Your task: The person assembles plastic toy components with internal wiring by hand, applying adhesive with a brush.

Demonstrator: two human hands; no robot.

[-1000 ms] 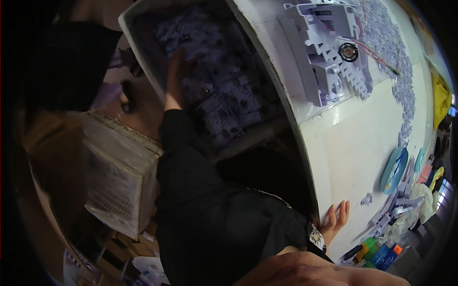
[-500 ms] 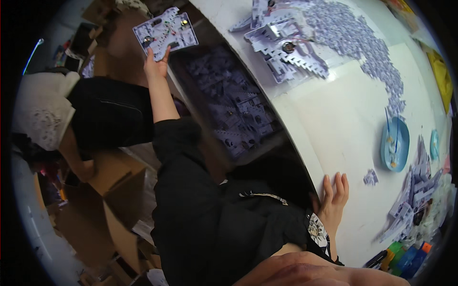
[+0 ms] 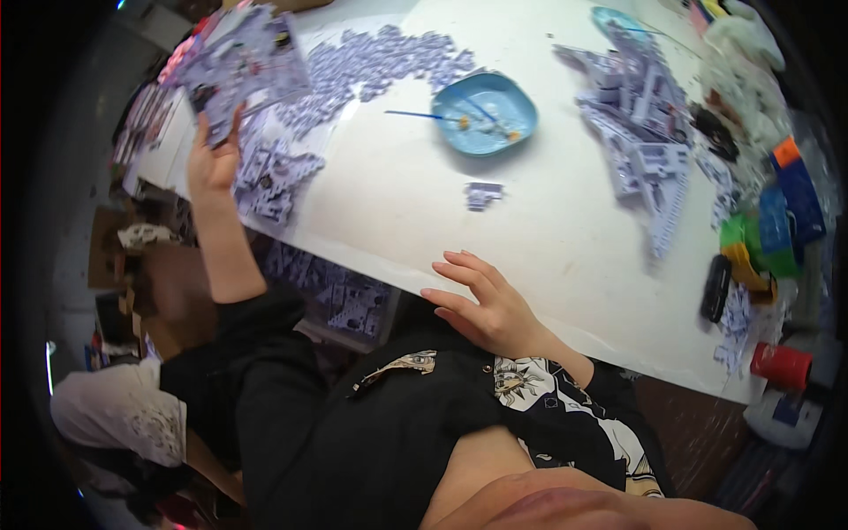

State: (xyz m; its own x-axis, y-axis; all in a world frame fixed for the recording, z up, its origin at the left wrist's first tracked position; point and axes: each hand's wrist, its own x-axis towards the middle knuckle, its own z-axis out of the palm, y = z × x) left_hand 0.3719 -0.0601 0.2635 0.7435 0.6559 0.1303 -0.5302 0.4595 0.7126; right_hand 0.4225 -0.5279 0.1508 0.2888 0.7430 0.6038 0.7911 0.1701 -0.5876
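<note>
"Two hands: what is each doing?"

"The left hand (image 3: pixel 213 166) grips a pale panel (image 3: pixel 247 71) by its lower edge, slightly blurred. The right hand (image 3: pixel 490 305) holds nothing, fingers loosely spread above the table (image 3: pixel 380 177) near its edge; whether they touch, I can't tell."

"Why by the edge?"

"Probably to keep the fingers off the parts mounted on its face."

"And around them?"

"Just right of the left hand sit pale housings (image 3: pixel 276 181). Below its forearm is a bin (image 3: pixel 346 336) of similar panels (image 3: pixel 353 296), likely placed for easy reach. Ahead of the right hand lies a small loose piece (image 3: pixel 484 195), then a blue dish (image 3: pixel 490 88), perhaps there to contain its thin sticks (image 3: pixel 413 114). Well to that hand's right is a stack of parts (image 3: pixel 640 132)."

"What differs from half a second ago?"

"The panel was out over the floor, beyond the bin; now it's up by the table's left end. The right hand has left its flat rest on the tabletop."
</note>
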